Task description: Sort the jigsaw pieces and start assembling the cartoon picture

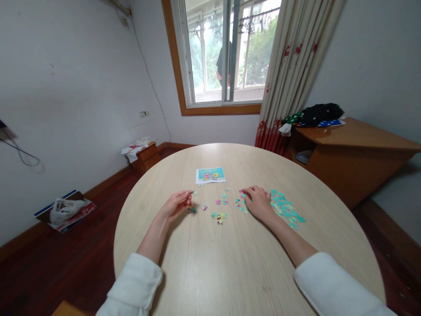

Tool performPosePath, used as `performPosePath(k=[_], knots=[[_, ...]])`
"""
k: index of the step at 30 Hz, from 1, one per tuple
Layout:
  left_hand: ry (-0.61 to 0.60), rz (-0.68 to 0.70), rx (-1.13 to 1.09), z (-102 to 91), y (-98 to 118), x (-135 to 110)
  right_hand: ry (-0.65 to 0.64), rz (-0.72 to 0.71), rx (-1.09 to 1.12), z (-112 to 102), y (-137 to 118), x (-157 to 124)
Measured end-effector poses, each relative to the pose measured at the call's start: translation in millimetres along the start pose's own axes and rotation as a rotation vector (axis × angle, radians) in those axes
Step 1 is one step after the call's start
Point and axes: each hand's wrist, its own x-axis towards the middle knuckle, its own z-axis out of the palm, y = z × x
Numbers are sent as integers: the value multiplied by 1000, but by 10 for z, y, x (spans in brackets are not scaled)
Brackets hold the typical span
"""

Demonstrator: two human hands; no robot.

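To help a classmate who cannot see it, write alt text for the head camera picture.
Two bare hands rest among small jigsaw pieces on a round wooden table: the left hand bunches its fingers beside one piece, the right hand lies on a teal pile. A printed picture lies beyond them.

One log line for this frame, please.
left hand: fingers pinched, just above loose puzzle pieces | right hand: palm down at edge of teal piece pile | reference picture: flat, beyond pieces

No legible text anywhere
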Motion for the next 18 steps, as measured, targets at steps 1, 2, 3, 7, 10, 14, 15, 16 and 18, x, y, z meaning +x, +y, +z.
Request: performPosePath(k=[1,2,3,7,10,14,15,16,18], knots=[[1,-15,-22,39,-21,1,19,-8,2,-2,-4,1],[4,-37,-43,80,-46,4,37,-15,5,-10,-12,1],[14,-55,-69,125,-74,7,53,-23,8,-22,-26,0],[76,-100,-236,317,-220,19,115,-70,72,-115,-170,-43],[79,-167,-318,461,-339,10,126,-192,194,-177,-355,-126],[42,-222,-268,591,-443,-25,121,-326,315,-193,-583,-260],[32,-225,-250,605,-457,-32,128,-348,331,-189,-623,-288],[20,-227,-235,613,-469,-37,135,-366,343,-184,-655,-311],[-7,-226,-210,614,-490,-40,147,-390,362,-178,-698,-342]])
